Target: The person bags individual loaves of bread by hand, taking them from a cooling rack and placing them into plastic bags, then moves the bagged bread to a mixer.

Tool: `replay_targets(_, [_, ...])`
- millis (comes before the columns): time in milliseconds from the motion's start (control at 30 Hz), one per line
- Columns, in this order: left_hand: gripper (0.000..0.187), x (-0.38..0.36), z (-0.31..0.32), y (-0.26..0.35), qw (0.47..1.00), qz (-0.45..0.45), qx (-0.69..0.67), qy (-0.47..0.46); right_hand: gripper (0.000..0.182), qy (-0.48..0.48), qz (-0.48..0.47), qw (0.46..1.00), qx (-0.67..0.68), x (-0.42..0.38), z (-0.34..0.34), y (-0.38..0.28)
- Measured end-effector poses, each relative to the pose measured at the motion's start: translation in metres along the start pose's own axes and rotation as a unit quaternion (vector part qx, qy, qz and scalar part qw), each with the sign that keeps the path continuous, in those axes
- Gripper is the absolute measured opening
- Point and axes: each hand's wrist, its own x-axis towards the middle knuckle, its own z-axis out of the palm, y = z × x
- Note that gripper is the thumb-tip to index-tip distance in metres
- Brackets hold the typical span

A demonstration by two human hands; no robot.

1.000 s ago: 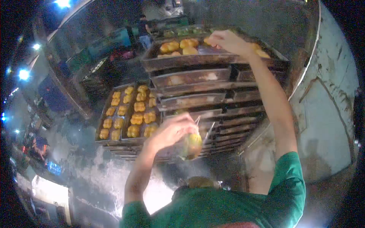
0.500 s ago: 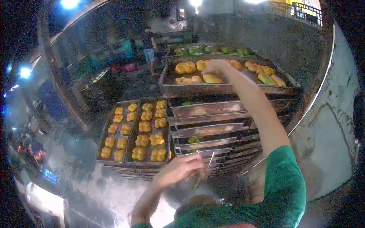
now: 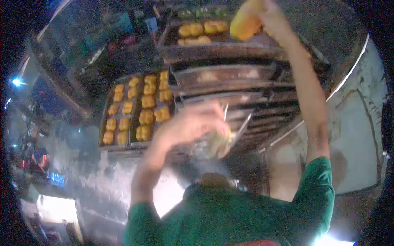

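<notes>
One tall stack of dark metal trays (image 3: 246, 98) fills the centre and right-centre of the frame, its lower tiers running back into shadow beside a stained pale wall (image 3: 353, 147) at right. At bottom centre, the worker's green shirt (image 3: 246, 209) spreads across the frame, both bare arms reaching up from it. Two long trays (image 3: 134, 117) lie side by side at left of centre, lined with rows of golden, lobed buns (image 3: 146, 117). The top tray (image 3: 213, 53), in the upper centre, carries more buns (image 3: 191, 29) toward its left end, with a row of green pieces (image 3: 205, 12) just behind it. The left hand (image 3: 195, 123), blurred at mid-frame, has its fingers clamped on a clear bag (image 3: 236, 135), which hangs in front of the stack with a greenish-yellow item (image 3: 217, 143) inside, too smeared to make out. The right hand (image 3: 273, 22), at the upper right of centre, has its fingers closed around a yellow-orange bun (image 3: 246, 22), held in the air above the top tray. A person's blue legwear (image 3: 152, 24) shows at the upper left of centre, near that tray's far corner.
</notes>
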Motion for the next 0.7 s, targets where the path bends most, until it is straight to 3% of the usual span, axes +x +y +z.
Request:
replay_targets(67, [0.016, 0.016, -0.003, 0.0, 0.999, 0.031, -0.025, 0.009, 0.039, 0.068, 0.079, 0.987, 0.123, -0.049, -0.029, -0.105])
replay_targets(100, [0.014, 0.022, -0.005, 0.001, 0.998, 0.057, -0.029, 0.009, 0.036, 0.075, 0.059, 0.974, 0.207, -0.064, -0.039, -0.111])
replay_targets(167, [0.011, 0.03, -0.005, 0.002, 0.995, 0.042, -0.09, 0.005, 0.037, 0.118, 0.044, 0.959, 0.256, -0.105, -0.048, -0.145])
replay_targets(233, [0.011, 0.039, -0.002, 0.009, 0.992, 0.029, -0.126, -0.001, 0.037, 0.101, 0.063, 0.956, 0.269, -0.139, -0.062, -0.168])
replay_targets(400, [0.007, 0.06, 0.01, 0.028, 0.99, 0.049, -0.122, -0.047, 0.04, 0.088, 0.018, 0.964, 0.25, -0.194, -0.064, -0.173])
replay_targets(500, [0.009, 0.071, 0.02, 0.037, 0.993, 0.083, -0.083, -0.026, 0.043, 0.053, 0.096, 0.96, 0.256, -0.209, -0.068, -0.165])
replay_targets(600, [0.006, 0.076, 0.03, 0.05, 0.995, 0.094, -0.036, 0.012, 0.046, 0.008, 0.082, 0.975, 0.206, -0.223, -0.07, -0.168])
replay_targets(700, [0.005, 0.081, 0.043, 0.051, 0.992, 0.115, 0.023, 0.041, 0.047, 0.002, 0.118, 0.962, 0.245, -0.232, -0.073, -0.173])
